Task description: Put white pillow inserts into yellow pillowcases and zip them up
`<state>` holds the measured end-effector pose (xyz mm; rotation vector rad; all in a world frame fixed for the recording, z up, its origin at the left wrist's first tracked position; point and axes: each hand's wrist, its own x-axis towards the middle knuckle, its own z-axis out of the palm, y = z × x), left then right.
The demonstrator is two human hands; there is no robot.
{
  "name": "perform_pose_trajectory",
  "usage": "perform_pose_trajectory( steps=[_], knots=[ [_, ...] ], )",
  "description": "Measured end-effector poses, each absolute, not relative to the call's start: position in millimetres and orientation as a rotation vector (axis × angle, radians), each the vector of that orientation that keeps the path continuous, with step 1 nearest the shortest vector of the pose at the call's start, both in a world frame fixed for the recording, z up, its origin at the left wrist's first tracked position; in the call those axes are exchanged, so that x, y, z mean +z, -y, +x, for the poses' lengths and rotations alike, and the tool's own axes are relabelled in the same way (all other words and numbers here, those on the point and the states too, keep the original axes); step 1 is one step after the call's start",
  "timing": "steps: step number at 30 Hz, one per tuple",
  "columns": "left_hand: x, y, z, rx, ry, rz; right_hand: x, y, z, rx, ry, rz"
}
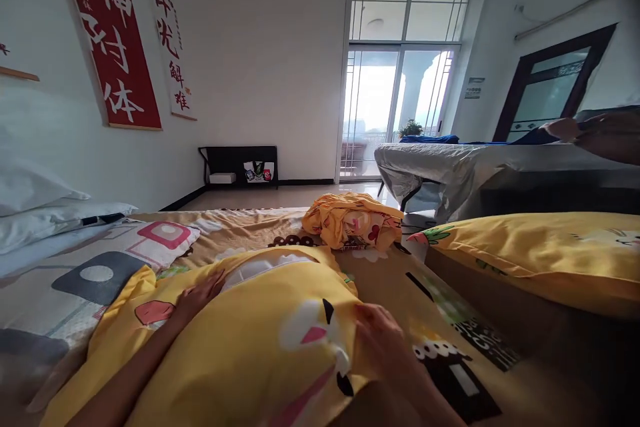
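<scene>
A yellow pillowcase [240, 340] with a cartoon rabbit print lies before me, plumped out by a white pillow [267, 268] that shows at its far, open end. At the left side of that opening, my left hand [203, 290] is closed on the pillowcase fabric, next to the white pillow. My right hand [383, 333] grips the pillowcase's right side, fingers curled against the cloth near the rabbit print. Just beyond the opening sits a crumpled yellow-orange cloth bundle [353, 219] with printed pictures.
Under all this spreads a brown patterned bed sheet [425, 300]. A grey patterned pillow [115, 267] lies left, with white pillows [45, 207] behind. Another yellow pillow [545, 253] rests at right. Farther right, another person's hands [595, 133] hold blue cloth over a covered table [450, 160].
</scene>
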<state>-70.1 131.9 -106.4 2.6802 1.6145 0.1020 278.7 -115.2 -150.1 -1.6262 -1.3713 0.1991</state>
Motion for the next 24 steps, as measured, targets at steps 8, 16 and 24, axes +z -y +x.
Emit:
perform_pose_trajectory(
  steps=[8,16,24],
  knots=[
    [-103,-122,-69,0.283,-1.637,2.546,-165,66,301,1.007,1.066,-1.596],
    [-99,-122,-97,0.69,-1.318,2.412,-80,132,316,0.554,1.222,-1.639],
    [-93,-102,-81,0.497,-1.109,2.593,-143,177,359,0.405,1.661,-2.276]
  ],
)
